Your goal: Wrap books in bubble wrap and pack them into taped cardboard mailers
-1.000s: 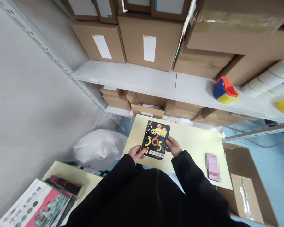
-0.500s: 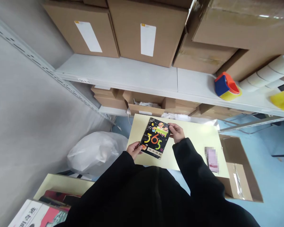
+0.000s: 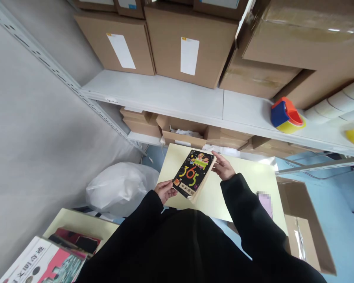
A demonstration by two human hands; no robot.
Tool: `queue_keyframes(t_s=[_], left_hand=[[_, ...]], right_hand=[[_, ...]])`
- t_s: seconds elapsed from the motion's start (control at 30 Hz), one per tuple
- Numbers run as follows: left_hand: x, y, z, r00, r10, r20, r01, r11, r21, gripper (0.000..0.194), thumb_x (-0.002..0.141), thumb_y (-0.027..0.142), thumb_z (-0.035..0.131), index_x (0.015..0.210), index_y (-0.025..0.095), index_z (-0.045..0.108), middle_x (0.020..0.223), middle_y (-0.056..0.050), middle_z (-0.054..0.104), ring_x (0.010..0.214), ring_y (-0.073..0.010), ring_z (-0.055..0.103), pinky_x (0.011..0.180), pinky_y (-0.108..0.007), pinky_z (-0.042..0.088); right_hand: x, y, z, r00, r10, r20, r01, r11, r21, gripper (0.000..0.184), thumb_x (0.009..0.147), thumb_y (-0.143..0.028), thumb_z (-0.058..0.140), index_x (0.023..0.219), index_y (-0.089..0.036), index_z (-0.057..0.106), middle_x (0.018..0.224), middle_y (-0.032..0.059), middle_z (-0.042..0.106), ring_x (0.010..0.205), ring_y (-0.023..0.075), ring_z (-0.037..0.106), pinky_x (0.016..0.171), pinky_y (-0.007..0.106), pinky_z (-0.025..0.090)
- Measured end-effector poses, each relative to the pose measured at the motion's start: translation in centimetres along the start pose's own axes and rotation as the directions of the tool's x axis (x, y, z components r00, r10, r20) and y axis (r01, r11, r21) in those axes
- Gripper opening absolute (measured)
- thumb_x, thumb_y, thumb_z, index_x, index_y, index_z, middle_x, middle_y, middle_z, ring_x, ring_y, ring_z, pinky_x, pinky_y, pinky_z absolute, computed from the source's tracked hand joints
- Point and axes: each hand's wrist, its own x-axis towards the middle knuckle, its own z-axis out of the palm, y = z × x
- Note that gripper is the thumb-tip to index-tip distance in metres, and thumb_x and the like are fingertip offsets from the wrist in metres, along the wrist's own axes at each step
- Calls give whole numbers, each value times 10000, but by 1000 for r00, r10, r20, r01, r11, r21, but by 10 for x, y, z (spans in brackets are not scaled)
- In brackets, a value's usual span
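Note:
I hold a small black paperback (image 3: 193, 173) with a colourful "365" on its cover above a pale yellow table (image 3: 238, 184). My left hand (image 3: 164, 190) grips its lower left corner, fingers curled under it. My right hand (image 3: 223, 166) pinches its upper right edge. The book is tilted, its right side raised so the page edges show along the bottom right.
A pink item (image 3: 265, 201) lies on the table's right part. An open cardboard box (image 3: 305, 232) stands right of the table. A white plastic bag (image 3: 120, 186) sits on the floor at left. Books (image 3: 47, 259) lie at bottom left. A tape dispenser (image 3: 286, 116) rests on the shelf among cardboard boxes (image 3: 191, 47).
The book has turned clockwise and tilted, its right edge lifted. My right hand slid up to the top right corner; my left stayed at the lower left.

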Motion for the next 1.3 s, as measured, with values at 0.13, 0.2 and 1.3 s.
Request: queue_keyframes(t_s=[0.13,0.2,1.3], left_hand=[[1,-7,0,996,-76,54,77,997,-8,216,664,208,688,850,101,660,714,-97,685,550,-133,621,579,-255,492],[3,-12,0,990,-125,70,125,992,-2,195,667,207,677,827,97,659,687,-96,679,535,-137,615,562,-261,487],[4,-22,5,995,35,-96,-28,997,75,475,554,363,764,948,124,647,855,-106,686,803,-210,651,838,-375,460]], right_hand=[[8,-8,-1,973,-193,128,221,939,-264,643,667,-411,656,1258,-274,444,1160,63,550,1103,241,488,950,426,374],[14,-14,-3,946,-261,192,316,874,-370,565,658,-446,666,1172,-255,531,1246,80,482,1190,259,402,994,420,321],[24,0,-13,986,164,-39,-168,975,-147,416,608,-395,689,964,-189,627,716,2,628,536,96,539,388,197,436]])
